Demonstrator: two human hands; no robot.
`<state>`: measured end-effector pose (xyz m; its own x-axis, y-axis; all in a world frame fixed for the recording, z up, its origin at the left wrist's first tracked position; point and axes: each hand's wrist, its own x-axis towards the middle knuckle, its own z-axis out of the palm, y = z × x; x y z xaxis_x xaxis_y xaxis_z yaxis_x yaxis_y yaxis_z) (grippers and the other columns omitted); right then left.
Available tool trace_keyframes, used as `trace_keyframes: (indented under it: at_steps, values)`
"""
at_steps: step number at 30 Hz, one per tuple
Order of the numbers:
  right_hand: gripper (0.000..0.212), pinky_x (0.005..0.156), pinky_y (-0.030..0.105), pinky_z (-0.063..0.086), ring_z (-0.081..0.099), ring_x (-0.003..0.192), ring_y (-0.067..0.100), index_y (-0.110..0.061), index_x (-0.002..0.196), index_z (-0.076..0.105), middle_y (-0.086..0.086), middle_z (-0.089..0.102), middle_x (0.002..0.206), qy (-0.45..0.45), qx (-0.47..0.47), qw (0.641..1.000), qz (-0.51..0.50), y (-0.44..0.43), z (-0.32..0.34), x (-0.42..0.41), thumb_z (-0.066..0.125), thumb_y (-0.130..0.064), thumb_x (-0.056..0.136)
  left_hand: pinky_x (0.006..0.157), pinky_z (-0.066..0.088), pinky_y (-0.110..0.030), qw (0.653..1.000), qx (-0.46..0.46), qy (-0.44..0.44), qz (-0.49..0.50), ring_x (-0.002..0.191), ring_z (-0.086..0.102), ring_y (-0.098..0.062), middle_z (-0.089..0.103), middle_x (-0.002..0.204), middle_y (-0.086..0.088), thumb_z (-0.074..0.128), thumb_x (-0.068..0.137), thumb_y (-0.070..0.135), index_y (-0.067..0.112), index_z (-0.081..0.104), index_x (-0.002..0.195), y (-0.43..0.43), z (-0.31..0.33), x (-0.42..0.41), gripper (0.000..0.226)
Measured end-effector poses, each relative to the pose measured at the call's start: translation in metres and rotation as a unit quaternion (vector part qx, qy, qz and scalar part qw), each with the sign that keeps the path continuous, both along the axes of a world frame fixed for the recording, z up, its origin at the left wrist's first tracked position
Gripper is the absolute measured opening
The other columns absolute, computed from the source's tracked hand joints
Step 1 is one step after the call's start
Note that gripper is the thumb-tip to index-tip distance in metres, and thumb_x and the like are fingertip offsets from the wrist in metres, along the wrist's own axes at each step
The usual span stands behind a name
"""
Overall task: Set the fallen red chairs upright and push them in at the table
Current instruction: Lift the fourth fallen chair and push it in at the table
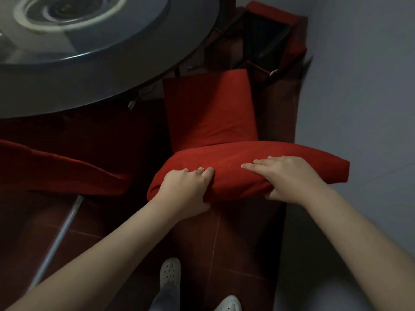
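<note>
Two bare arms reach out from the bottom. The left hand (188, 187) grips the top of the soft red cloth chair (208, 108), with its fingers curled over the edge and its thumb on the near side. The right hand (289, 178) lays its fingers flatter over the same top, thumb tucked under. The chair stands up. Its seat lies past the fingertips, near the round dark glass table (89, 81) but not under it. I think this is the pushing-in step. The next move is a straight push forward, keeping off the grey wall (359, 86) to the right of the right hand.
</note>
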<state>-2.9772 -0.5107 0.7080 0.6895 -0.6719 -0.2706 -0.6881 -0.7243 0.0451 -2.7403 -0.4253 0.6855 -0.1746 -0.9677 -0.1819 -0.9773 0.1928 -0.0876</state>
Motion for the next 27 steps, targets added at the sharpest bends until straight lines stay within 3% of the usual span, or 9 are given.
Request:
trace_keyframes:
  at_steps: [5,8,11,16,24,27]
  values:
    - [0.089,0.096,0.034,0.048,0.050,0.129,0.016,-0.046,0.148,0.027,-0.014,0.047,0.145,-0.008,-0.002,1.000,0.020,-0.016,0.013,-0.009,0.074,-0.041,0.072,0.069,0.048,-0.030,1.000,-0.026,-0.009,0.005,0.104,0.065,-0.022,0.053,0.140,0.002,0.060,0.071,0.060,0.026,0.031,0.145,-0.007,0.012,-0.011,0.087]
    - [0.090,0.092,0.032,0.046,0.051,0.125,0.014,-0.044,0.148,0.028,-0.014,0.049,0.143,-0.034,-0.001,0.999,0.014,-0.028,0.016,-0.007,0.074,-0.037,0.070,0.063,0.044,-0.028,0.999,-0.048,-0.008,0.010,0.095,0.067,-0.020,0.064,0.123,0.005,0.061,0.066,0.064,0.028,0.041,0.139,-0.017,0.022,-0.007,0.084]
    - [0.091,0.102,0.035,0.040,0.048,0.128,0.016,-0.041,0.147,0.030,-0.012,0.048,0.143,-0.073,0.013,0.997,-0.011,-0.042,0.016,0.001,0.076,-0.033,0.069,0.063,0.048,-0.030,0.998,-0.060,0.003,0.025,0.085,0.068,-0.020,0.070,0.104,0.005,0.063,0.064,0.064,0.028,0.049,0.133,-0.031,0.031,-0.001,0.079]
    - [0.087,0.110,0.040,0.034,0.048,0.128,0.019,-0.040,0.145,0.034,-0.011,0.050,0.141,-0.101,0.021,0.994,-0.030,-0.070,0.018,0.017,0.075,-0.032,0.069,0.063,0.050,-0.032,0.995,-0.090,0.011,0.038,0.081,0.068,-0.019,0.071,0.099,0.005,0.064,0.063,0.062,0.027,0.055,0.125,-0.055,0.037,0.010,0.072]
    - [0.096,0.088,0.036,0.047,0.058,0.114,0.024,-0.037,0.146,0.027,-0.006,0.055,0.135,-0.100,0.033,0.993,-0.051,-0.122,0.032,0.039,0.077,-0.039,0.064,0.058,0.045,-0.026,0.993,-0.103,0.018,0.051,0.074,0.067,-0.014,0.069,0.090,0.009,0.057,0.068,0.065,0.032,0.053,0.122,-0.103,0.049,0.032,0.064]
    - [0.085,0.083,0.035,0.049,0.060,0.109,0.023,-0.038,0.138,0.036,-0.007,0.059,0.127,-0.106,0.042,0.992,-0.045,-0.144,0.035,0.049,0.077,-0.042,0.063,0.056,0.037,-0.025,0.992,-0.110,0.016,0.056,0.071,0.065,-0.013,0.068,0.087,0.010,0.058,0.067,0.067,0.033,0.054,0.121,-0.122,0.053,0.042,0.063]
